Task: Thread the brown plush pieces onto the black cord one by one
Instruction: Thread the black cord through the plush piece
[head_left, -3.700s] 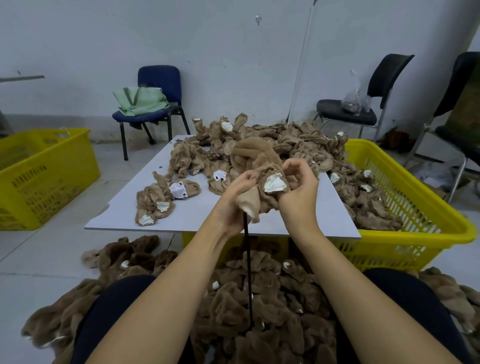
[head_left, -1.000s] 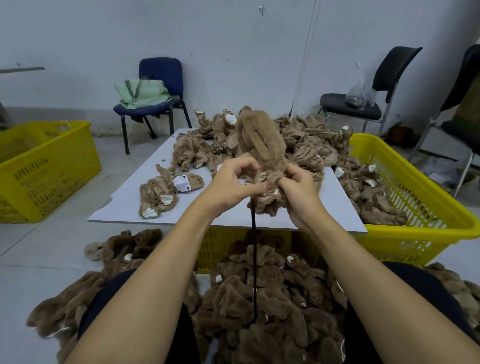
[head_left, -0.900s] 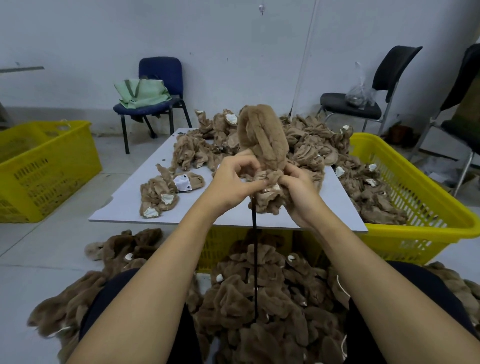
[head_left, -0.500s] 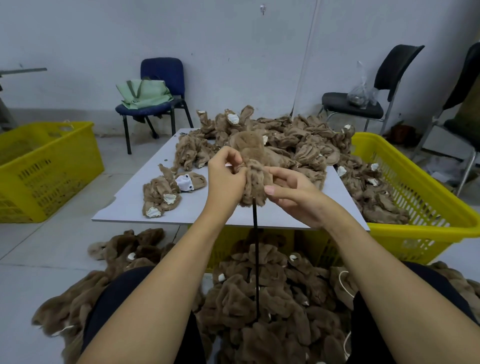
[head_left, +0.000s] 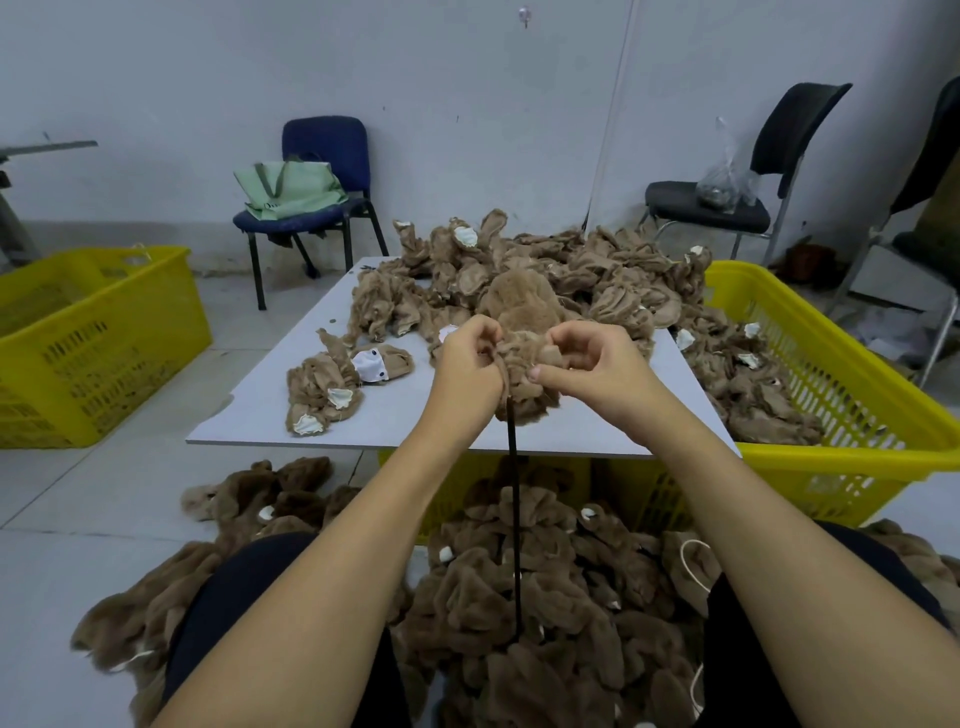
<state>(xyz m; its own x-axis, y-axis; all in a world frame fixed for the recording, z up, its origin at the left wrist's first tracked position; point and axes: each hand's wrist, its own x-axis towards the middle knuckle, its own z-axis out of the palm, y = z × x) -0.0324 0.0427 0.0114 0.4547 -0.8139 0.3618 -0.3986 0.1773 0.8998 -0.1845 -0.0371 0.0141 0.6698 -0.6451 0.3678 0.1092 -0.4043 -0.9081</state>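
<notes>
A brown plush piece (head_left: 522, 322) is held up between both hands above the near edge of the white table (head_left: 270, 410). My left hand (head_left: 467, 371) grips its lower left side, fingers curled into the fur. My right hand (head_left: 597, 366) pinches its lower right side with thumb and curled fingers. A black cord (head_left: 514, 519) hangs straight down from under the piece into a heap of threaded brown plush pieces (head_left: 545, 613) between my knees. More loose plush pieces (head_left: 571, 275) are piled on the far part of the table.
A small cluster of plush pieces (head_left: 332, 387) lies on the table's left. A yellow basket (head_left: 857, 415) with plush stands right of the table, another yellow basket (head_left: 88, 332) left. A blue chair (head_left: 317, 197) with a green bag and black chairs (head_left: 737, 202) stand by the wall.
The plush piece, raised upright a second ago, has come down and bunched between the hands. My right hand has closed its fingers on the piece again after opening briefly.
</notes>
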